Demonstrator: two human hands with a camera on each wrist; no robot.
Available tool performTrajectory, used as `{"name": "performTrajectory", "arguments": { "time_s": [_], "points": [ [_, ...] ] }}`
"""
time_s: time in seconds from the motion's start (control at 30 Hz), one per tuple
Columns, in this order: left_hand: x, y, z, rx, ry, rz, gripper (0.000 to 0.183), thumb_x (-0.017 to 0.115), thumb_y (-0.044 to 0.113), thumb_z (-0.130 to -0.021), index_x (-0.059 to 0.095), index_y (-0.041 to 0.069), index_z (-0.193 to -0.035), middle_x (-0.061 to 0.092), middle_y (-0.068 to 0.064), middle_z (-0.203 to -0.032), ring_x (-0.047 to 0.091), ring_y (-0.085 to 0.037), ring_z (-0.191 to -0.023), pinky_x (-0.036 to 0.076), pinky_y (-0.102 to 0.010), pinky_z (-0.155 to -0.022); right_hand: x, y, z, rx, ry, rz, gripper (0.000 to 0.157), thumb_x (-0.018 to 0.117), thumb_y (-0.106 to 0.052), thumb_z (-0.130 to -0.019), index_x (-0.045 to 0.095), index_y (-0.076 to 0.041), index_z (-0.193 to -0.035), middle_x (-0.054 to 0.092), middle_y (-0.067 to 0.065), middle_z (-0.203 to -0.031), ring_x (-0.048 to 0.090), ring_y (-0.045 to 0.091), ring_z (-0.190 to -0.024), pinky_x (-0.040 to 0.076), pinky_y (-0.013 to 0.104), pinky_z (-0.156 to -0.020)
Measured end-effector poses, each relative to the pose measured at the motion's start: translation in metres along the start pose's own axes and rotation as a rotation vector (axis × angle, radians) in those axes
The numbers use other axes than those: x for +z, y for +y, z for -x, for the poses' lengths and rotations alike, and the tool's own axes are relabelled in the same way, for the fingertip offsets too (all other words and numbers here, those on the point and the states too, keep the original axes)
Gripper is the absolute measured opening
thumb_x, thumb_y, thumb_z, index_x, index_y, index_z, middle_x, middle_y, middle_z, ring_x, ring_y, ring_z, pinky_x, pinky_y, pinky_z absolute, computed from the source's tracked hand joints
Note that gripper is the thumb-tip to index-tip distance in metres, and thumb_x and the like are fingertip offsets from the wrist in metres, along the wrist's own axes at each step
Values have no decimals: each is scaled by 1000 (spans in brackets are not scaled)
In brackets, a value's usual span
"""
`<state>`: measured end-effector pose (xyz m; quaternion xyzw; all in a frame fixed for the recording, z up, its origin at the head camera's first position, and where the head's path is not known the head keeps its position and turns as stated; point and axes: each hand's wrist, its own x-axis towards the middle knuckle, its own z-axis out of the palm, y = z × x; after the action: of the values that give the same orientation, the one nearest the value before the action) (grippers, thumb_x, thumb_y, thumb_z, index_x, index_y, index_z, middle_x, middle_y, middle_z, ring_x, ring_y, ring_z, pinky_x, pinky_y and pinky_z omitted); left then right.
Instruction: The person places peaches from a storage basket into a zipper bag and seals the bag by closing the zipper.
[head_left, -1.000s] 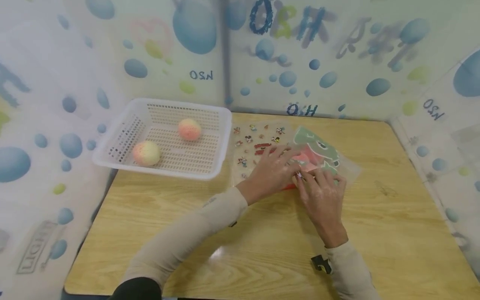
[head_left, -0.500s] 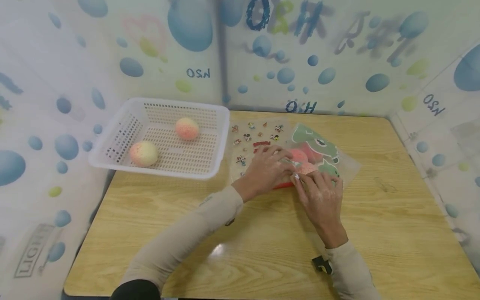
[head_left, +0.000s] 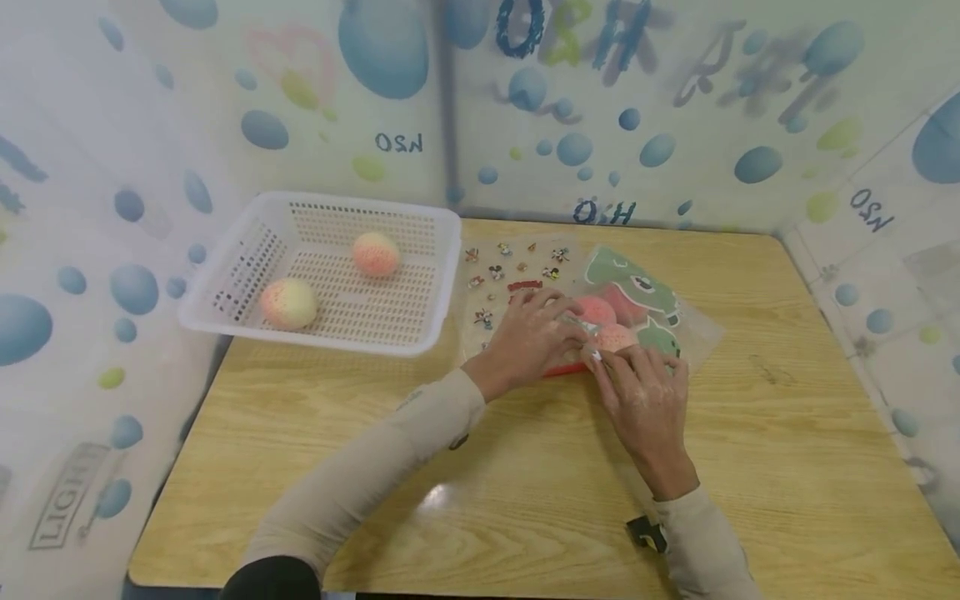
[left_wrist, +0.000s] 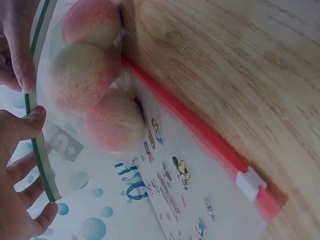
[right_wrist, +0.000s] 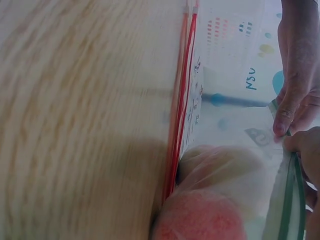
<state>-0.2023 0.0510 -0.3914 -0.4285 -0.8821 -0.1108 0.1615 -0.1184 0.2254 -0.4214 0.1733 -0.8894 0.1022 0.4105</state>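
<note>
1) Left hand [head_left: 525, 337]: thumb and fingers pinch the green zip strip [left_wrist: 47, 172], thumb on the near face, fingers behind
2) Right hand [head_left: 647, 392]: also pinches the strip, thumb tip right next to the left thumb; some fingers hidden behind the plastic
3) Clear bag [head_left: 633, 279] with green dinosaur print is right of the worktop's middle, toward the back edge; its mouth is held up between both hands, far end pointing at the right edge
4) Three peaches [left_wrist: 77, 77] visible inside that bag in the left wrist view, pink and pale yellow, bunched together and touching
5) Second bag [head_left: 491, 296], clear with small cartoon figures and red lettering, lies flat just left of the dinosaur bag; overlap hard to tell
6) Red zip [left_wrist: 192, 127] of the second bag runs along its side facing the worktop's front edge, white slider [left_wrist: 250, 183] near one end
7) White basket [head_left: 431, 333] sits at the worktop's back left corner
8) Two loose peaches in the basket: one [head_left: 289, 303] by its front left corner, other [head_left: 377, 254] toward the back right, well apart
9) Worktop [head_left: 525, 500] is pale wood, its back edge against a wall [head_left: 675, 108] with blue bubbles and lettering
</note>
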Motion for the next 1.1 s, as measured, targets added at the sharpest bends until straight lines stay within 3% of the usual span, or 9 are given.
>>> {"name": "performTrajectory", "arguments": {
  "time_s": [0.43,1.1],
  "points": [
    [1,-3,1,18,27,13,21,52,41,-89,68,35,-101,53,7,-118,40,-16,-113,31,-41,-94,-4,3,5,5,15,-16,19,71,-19,-76,71,-2,-86,63,9,-78,56,28,-71,37,49,-69],
    [5,-12,10,-27,22,60,16,54,39,-88,67,38,-97,54,6,-120,40,-20,-117,27,-44,-95,-9,4,17,34,18,-29,21,72,-20,-75,71,-2,-87,62,7,-79,55,28,-71,36,49,-69]
  ]
}}
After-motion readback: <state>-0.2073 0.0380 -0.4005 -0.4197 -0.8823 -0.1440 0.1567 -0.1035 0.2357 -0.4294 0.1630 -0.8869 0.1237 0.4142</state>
